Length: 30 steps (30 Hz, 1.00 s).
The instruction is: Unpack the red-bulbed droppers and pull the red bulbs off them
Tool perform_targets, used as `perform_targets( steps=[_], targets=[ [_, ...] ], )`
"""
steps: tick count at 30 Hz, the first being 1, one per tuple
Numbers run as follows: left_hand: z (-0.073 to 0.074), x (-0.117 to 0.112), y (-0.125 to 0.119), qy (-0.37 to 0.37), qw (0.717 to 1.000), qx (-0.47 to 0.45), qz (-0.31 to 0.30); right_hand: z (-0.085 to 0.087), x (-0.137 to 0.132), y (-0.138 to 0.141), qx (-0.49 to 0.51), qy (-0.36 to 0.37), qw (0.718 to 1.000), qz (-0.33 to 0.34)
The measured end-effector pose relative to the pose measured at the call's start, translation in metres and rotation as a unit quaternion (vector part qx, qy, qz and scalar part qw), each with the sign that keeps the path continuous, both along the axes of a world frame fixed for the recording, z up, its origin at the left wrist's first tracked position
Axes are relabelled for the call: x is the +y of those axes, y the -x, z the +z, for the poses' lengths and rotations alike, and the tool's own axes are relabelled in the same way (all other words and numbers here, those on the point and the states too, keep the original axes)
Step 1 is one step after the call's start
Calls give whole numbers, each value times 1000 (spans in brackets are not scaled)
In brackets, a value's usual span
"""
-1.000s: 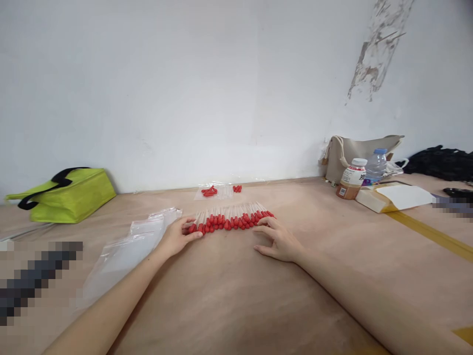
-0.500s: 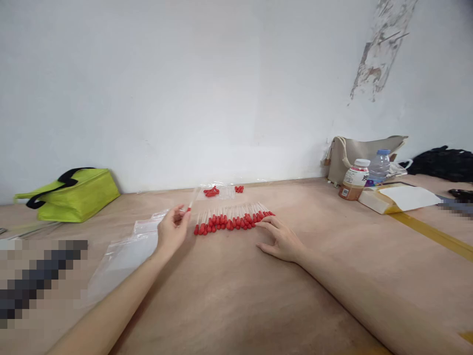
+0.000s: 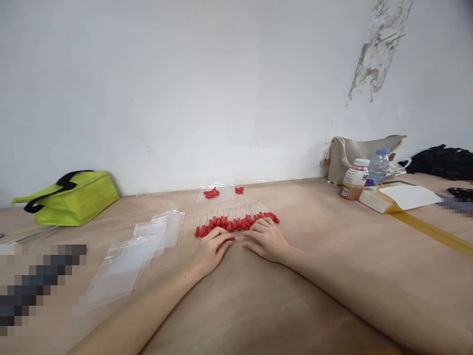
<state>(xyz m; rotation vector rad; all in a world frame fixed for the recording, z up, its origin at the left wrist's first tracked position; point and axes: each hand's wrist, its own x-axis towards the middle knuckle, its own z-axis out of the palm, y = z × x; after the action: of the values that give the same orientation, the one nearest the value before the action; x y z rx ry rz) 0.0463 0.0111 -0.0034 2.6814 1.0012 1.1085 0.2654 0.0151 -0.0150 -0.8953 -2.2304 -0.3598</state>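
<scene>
Several droppers with red rubber bulbs and clear tubes lie side by side in a row [image 3: 231, 225], bulbs toward me. In front of the row, one more dropper [image 3: 239, 238] is held crosswise between my hands. My left hand [image 3: 210, 249] is closed, its thumb and fingers pinching the red bulb. At the other end, my right hand [image 3: 268, 240] has its thumb and forefinger around the clear tube tip, which is partly hidden. The right hand's other fingers rest close to the bulbs at the row's right side.
Clear zip bags [image 3: 127, 261] lie overlapped at left. Behind the row is a clear bag with red bulbs [image 3: 212, 193]. A lime-green bag [image 3: 79, 197] stands left; a drink bottle [image 3: 354, 181], a water bottle [image 3: 379, 165], a beige bag [image 3: 338, 160] and a tissue pack [image 3: 377, 197] stand right.
My left hand has moved right and toward me with the dropper, which has turned from upright to lying crosswise. My right hand has shifted slightly left to its tube end.
</scene>
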Motion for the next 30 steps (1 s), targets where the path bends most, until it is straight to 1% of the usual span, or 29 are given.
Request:
perform_targets(
  steps=[3, 9, 14, 18, 22, 25, 30],
  targets=[
    [0, -2, 1, -4, 1000, -1, 0, -1, 2, 7, -3, 13, 1000, 0],
    [-1, -2, -1, -7, 1000, 15, 8, 3, -6, 9, -7, 34, 999, 14],
    [-3, -4, 4, 3, 999, 42, 1, 5, -14, 9, -28, 21, 999, 30],
    [-1, -10, 8, 21, 998, 58, -16, 6, -16, 10, -35, 11, 999, 38],
    [0, -13, 7, 25, 997, 63, -21, 6, -16, 11, -35, 6, 998, 46],
    [1, -13, 13, 23, 998, 52, -11, 5, -16, 0, -33, 16, 999, 38],
    [1, -15, 40, 16, 998, 25, 54, 5, -16, -32, 26, 53, 998, -32]
  ],
)
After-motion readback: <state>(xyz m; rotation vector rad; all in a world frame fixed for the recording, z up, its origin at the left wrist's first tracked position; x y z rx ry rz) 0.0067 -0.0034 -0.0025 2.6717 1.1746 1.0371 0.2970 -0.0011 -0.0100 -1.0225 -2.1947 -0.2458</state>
